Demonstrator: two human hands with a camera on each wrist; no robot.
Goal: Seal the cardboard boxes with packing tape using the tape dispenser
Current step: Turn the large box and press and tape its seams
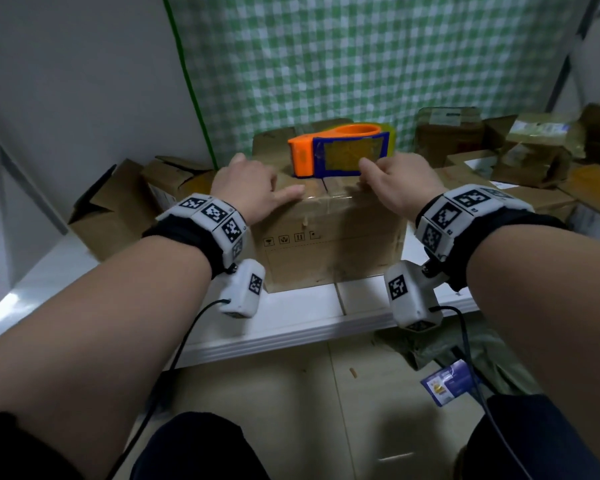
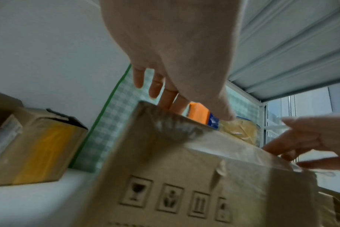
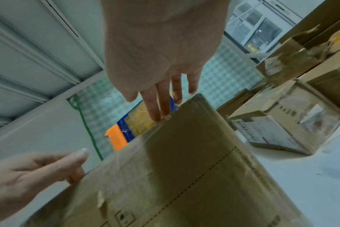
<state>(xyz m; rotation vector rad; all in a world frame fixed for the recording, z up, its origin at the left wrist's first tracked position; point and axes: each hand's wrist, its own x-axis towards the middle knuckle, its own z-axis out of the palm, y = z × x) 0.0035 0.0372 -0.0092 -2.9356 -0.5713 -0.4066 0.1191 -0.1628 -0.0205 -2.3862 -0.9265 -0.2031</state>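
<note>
The left hand lies flat on the top of the cardboard box at its near-left edge, fingers straight and spread, thumb extended along the front edge; it grips nothing. The right hand rests in the same manner at the near-right edge, fingers straight and apart, its fingertips pressing the box top just in front of the tape dispenser. Neither hand holds the tool.

The tape dispenser — orange body, blue frame, yellowish tape roll — stands on the top of the box, beyond both hands. Its long axis runs left to right across the box, orange end toward the left hand, roll end toward the right. The right hand is the nearer: the wrist view shows its fingers just beside the blue frame, touching or nearly so, while the left fingers lie short of the orange end.

Glossy tape already covers the near front edge and part of the top. The box stands on a white desk, with other cardboard boxes piled to the right and one open box to the left, before a green checked curtain.

Judgement: the coming move is a short forward reach — most directly by the right hand — to close round the dispenser.
</note>
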